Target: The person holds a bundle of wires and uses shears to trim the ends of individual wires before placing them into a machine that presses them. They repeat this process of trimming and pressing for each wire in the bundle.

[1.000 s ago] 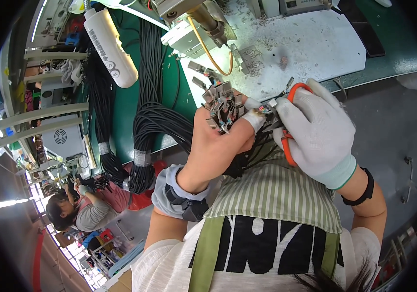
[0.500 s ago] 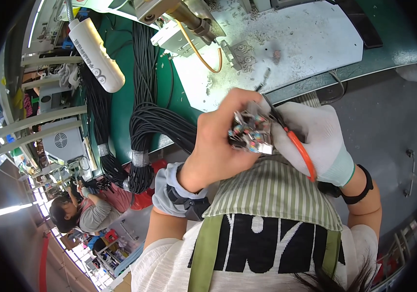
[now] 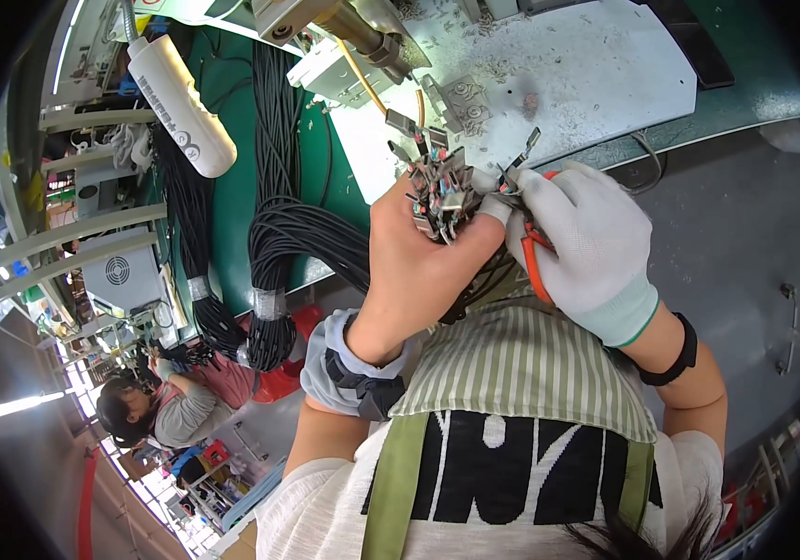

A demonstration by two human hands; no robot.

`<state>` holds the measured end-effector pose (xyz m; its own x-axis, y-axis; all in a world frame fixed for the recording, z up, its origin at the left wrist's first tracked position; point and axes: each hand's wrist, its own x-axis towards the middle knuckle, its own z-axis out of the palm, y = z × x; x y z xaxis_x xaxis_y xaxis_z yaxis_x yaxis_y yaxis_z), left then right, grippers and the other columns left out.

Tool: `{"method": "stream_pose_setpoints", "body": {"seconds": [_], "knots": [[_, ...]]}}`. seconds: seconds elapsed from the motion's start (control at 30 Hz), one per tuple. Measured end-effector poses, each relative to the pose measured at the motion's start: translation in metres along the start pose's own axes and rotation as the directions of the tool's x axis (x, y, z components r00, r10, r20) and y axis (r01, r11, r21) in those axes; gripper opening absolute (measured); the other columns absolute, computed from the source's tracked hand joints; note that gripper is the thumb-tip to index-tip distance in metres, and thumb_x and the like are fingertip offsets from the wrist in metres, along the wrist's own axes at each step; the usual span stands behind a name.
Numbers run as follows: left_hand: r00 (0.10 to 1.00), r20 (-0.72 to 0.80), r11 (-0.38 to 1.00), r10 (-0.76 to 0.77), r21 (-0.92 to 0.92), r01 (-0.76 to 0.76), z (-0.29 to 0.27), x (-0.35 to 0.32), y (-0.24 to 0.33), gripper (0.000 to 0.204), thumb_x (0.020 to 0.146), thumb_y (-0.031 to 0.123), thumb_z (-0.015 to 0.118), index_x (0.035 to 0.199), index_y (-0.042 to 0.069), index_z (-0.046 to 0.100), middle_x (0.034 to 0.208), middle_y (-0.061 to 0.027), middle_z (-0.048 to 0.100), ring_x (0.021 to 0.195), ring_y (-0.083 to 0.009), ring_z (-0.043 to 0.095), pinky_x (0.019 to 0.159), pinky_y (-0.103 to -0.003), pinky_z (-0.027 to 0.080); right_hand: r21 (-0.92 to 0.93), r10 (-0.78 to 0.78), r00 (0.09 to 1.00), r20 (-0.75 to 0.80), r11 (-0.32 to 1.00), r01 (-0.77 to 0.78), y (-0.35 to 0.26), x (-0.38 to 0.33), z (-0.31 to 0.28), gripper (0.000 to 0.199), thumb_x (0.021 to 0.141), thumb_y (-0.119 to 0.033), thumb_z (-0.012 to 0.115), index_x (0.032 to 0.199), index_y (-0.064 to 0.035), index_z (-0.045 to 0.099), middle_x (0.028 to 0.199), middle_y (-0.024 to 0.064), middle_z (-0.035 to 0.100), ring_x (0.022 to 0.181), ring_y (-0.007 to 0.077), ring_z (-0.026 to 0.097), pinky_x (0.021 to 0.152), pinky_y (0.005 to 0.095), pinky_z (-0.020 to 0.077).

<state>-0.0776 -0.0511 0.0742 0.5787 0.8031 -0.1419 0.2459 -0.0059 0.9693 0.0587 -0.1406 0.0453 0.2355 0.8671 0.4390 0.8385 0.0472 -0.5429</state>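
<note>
My left hand (image 3: 419,266) is bare and grips a bunch of black cables whose metal connector ends (image 3: 440,187) fan out above my thumb. My right hand (image 3: 582,238) wears a white glove and holds an orange-handled cutter (image 3: 533,257) against the right side of the connector bunch, with its fingertips touching the connectors. The cables run down from my left fist toward my striped apron. Both hands are raised over the front edge of the bench.
A white mat (image 3: 587,75) littered with wire scraps lies on the green bench (image 3: 745,103). Bundles of black cables (image 3: 279,243) hang over its left part, beside a white cylinder (image 3: 181,107) and a metal machine (image 3: 344,28). Another person (image 3: 162,411) sits lower left.
Both hands with the connector bunch rose toward the bench, then settled slightly lower left. The cutter now sits closed in against the connectors.
</note>
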Motion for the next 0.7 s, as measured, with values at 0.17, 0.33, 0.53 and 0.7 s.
{"method": "stream_pose_setpoints", "body": {"seconds": [0.17,0.33,0.53,0.7], "knots": [[0.977,0.066,0.969,-0.201,-0.132,0.209,-0.009,0.004,0.001,0.01,0.075,-0.002,0.063,0.085,-0.003,0.06,0.072,0.0033,0.058,0.064,-0.0025,0.048,0.056,-0.02,0.041,0.093,-0.041,0.999,-0.009,0.995,0.042,0.002,-0.001,0.008,0.024,0.066,-0.006,0.068,0.089,-0.0032,0.06,0.065,0.0101,0.052,0.056,0.0276,0.053,0.051,0.0338,0.0431],[0.994,0.009,0.982,-0.109,-0.155,0.109,-0.005,0.001,-0.007,0.01,0.075,-0.001,0.064,0.084,-0.003,0.061,0.073,0.0021,0.059,0.064,-0.0026,0.048,0.057,-0.019,0.04,0.264,-0.032,0.999,-0.021,0.964,0.037,0.0,-0.003,0.013,0.013,0.075,-0.007,0.064,0.086,-0.0026,0.059,0.061,0.0073,0.053,0.05,0.0196,0.054,0.047,0.0298,0.0419],[0.99,-0.033,0.976,0.135,0.176,-0.127,-0.009,-0.005,-0.023,0.015,0.081,-0.003,0.063,0.095,-0.003,0.059,0.07,-0.0002,0.056,0.053,-0.0043,0.046,0.046,-0.021,0.035,0.664,0.229,0.813,0.535,0.481,-0.572,-0.006,0.0,0.001,0.015,0.087,-0.015,0.054,0.084,0.0002,0.058,0.058,0.0,0.052,0.047,0.0066,0.051,0.044,0.0242,0.0399],[0.969,-0.145,0.975,-0.202,-0.127,0.184,-0.031,0.009,-0.029,0.009,0.082,0.002,0.062,0.089,-0.001,0.058,0.068,0.0011,0.052,0.056,-0.005,0.045,0.051,-0.023,0.038,0.538,0.269,0.885,0.381,0.713,-0.449,0.012,0.007,0.002,0.023,0.09,-0.02,0.053,0.082,0.0018,0.055,0.056,0.0006,0.051,0.047,0.0062,0.049,0.044,0.0233,0.0383]]}}
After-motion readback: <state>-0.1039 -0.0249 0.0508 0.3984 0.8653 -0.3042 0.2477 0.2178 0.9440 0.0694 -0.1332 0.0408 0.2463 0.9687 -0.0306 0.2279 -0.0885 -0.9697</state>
